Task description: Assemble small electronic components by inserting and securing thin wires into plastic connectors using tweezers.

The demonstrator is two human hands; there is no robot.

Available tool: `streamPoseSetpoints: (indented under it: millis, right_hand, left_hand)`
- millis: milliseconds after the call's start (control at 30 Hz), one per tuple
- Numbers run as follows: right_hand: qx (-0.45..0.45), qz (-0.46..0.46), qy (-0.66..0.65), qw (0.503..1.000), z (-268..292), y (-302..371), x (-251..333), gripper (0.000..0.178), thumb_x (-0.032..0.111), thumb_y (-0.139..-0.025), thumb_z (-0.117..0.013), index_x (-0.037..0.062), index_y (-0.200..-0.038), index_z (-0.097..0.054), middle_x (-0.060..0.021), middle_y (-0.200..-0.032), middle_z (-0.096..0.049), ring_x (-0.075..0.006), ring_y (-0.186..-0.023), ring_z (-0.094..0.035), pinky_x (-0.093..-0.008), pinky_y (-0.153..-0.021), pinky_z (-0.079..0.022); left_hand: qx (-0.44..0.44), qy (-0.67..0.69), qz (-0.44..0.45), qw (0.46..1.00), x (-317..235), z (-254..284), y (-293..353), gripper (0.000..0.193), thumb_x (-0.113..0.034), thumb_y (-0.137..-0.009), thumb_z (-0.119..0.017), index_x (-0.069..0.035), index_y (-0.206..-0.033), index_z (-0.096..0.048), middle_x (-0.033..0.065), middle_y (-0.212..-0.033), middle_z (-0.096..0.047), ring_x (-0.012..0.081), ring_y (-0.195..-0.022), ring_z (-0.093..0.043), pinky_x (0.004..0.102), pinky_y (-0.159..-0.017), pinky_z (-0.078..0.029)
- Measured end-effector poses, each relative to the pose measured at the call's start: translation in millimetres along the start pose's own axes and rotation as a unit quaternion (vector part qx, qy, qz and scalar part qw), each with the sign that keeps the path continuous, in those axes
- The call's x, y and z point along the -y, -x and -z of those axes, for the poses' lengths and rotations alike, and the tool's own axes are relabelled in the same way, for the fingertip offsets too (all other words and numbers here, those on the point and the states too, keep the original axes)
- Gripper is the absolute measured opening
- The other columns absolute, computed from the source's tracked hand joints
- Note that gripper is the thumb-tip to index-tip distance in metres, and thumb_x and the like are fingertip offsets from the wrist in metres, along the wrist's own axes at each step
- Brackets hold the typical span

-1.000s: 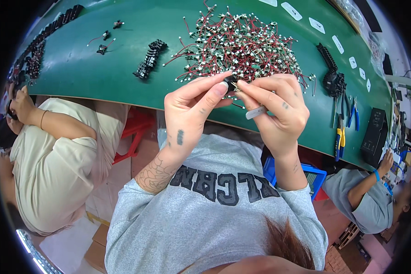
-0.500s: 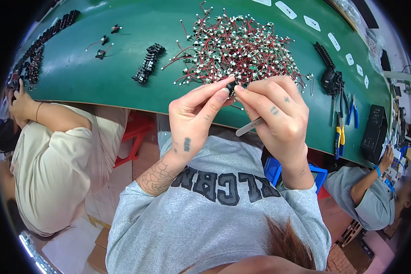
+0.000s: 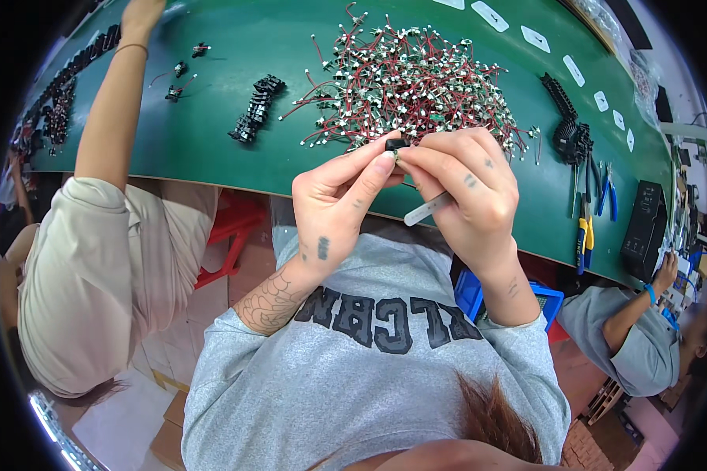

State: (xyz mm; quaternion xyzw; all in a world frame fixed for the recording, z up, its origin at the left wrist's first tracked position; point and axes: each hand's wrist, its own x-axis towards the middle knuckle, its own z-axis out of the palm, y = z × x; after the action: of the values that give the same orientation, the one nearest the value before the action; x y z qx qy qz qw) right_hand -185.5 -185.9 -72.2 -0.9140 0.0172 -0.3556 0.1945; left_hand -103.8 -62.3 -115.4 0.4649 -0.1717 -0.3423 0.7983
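A small black part (image 3: 396, 144) sits pinched between the fingertips of the left hand (image 3: 339, 198) and the right hand (image 3: 465, 185), held above the near edge of the green desk (image 3: 212, 149). The right hand also grips a slim metal tool (image 3: 428, 209). Just beyond lies a heap of red-wired pieces (image 3: 404, 82); pliers (image 3: 585, 228) rest toward the desk's right edge.
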Motion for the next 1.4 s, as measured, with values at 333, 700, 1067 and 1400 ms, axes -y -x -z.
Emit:
streamPoseSetpoints:
  millis: [333,700,1067,1400]
  right_hand:
    - [-0.161,-0.219,-0.308,0.912,19.3,18.4,-10.8,0.045,0.037,-0.093,-0.044,-0.0004,-0.079,-0.065,-0.0076,-0.073,-0.055,-0.0131,-0.061,-0.046,-0.0233,-0.050,-0.034]
    - [-0.127,-0.145,-0.409,0.892,6.8,13.7,9.6,0.036,0.031,-0.086,-0.058,-0.0045,-0.084,-0.066,-0.0121,-0.073,-0.062,-0.0193,-0.064,-0.057,-0.0288,-0.059,-0.047]
    - [-0.003,-0.013,-0.442,0.897,10.3,7.3,-19.7,0.028,0.008,-0.064,-0.074,-0.0030,-0.090,-0.071,-0.0126,-0.080,-0.067,-0.0220,-0.071,-0.060,-0.0314,-0.068,-0.050]
    - [0.025,0.021,-0.366,0.930,18.8,7.8,-19.9,0.027,0.008,-0.065,-0.074,-0.0028,-0.090,-0.071,-0.0130,-0.082,-0.067,-0.0221,-0.075,-0.062,-0.0316,-0.070,-0.050]
  left_hand:
    - [0.018,0.120,0.074,0.990,-14.4,-2.9,3.4,0.023,-0.009,-0.093,-0.053,0.003,-0.113,-0.052,0.0188,-0.101,-0.065,0.0202,-0.079,-0.067,0.0252,-0.073,-0.057]
    - [0.038,0.100,0.026,0.994,-22.6,-8.0,14.5,0.017,-0.006,-0.092,-0.051,-0.001,-0.108,-0.045,0.0176,-0.097,-0.063,0.0204,-0.075,-0.065,0.0280,-0.073,-0.056]
    - [0.116,0.133,0.083,0.981,-29.2,6.5,9.4,0.012,-0.001,-0.088,-0.053,0.003,-0.099,-0.050,0.0120,-0.084,-0.059,0.0155,-0.068,-0.060,0.0260,-0.070,-0.055]
    - [0.082,0.020,0.123,0.989,-48.5,-0.8,8.0,0.018,0.005,-0.083,-0.057,0.002,-0.100,-0.050,0.0136,-0.087,-0.061,0.0177,-0.072,-0.063,0.0251,-0.071,-0.056]
